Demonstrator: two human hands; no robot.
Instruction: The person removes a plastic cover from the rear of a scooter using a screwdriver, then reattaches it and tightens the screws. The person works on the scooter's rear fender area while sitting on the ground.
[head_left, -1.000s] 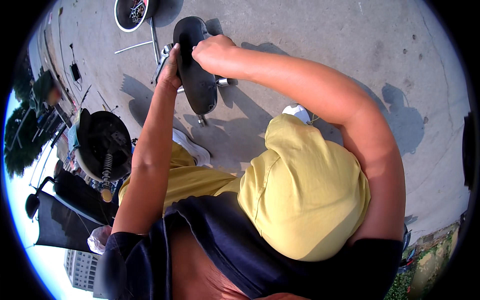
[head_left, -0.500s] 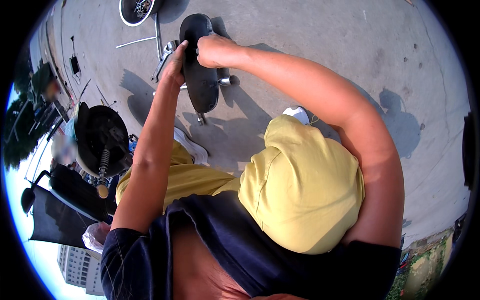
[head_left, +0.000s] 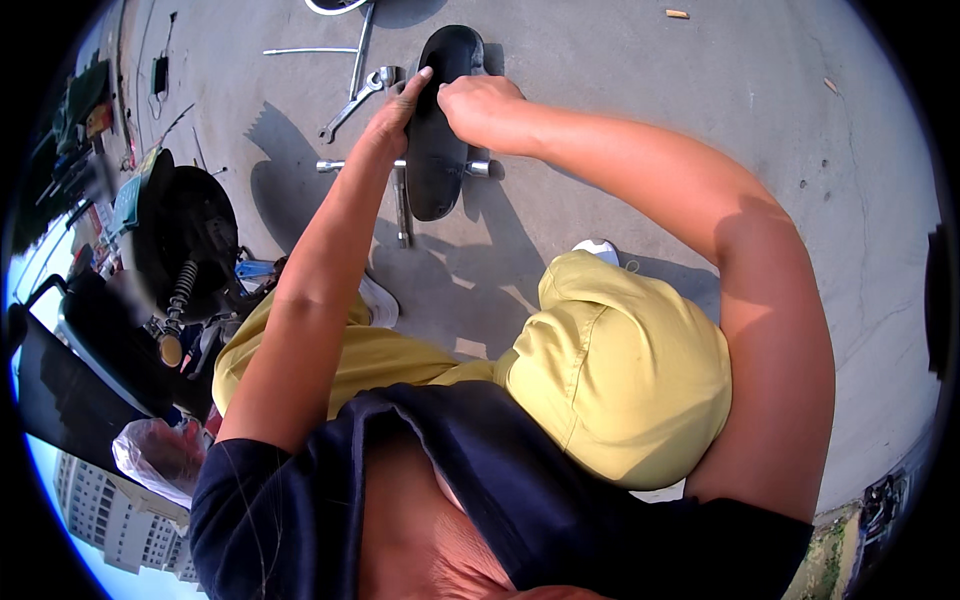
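Note:
A long black curved mudguard (head_left: 437,190), its hollow side up, is held over the ground ahead of me. My left hand (head_left: 397,112) grips its left edge, thumb over the rim and fingers underneath. At the right edge is my right hand (head_left: 482,110), its fingers closed together against the hollow inner face. Whatever the right fingers pinch is hidden. Beneath the mudguard lies a metal cross wrench (head_left: 403,215), partly covered by it. A combination spanner (head_left: 345,116) rests on the ground left of my left hand.
A T-handle wrench (head_left: 358,65) lies farther off, beside a metal bowl (head_left: 337,6) cut by the upper edge. A partly stripped scooter (head_left: 190,225) with an exposed spring stands at my left. My knee in yellow trousers (head_left: 620,370) rises inside my right arm.
The view has shifted, so the mudguard and ground tools appear farther right and the bowl is mostly out of frame. Both hands stay at the mudguard; the right fingers remain closed at its inner face.

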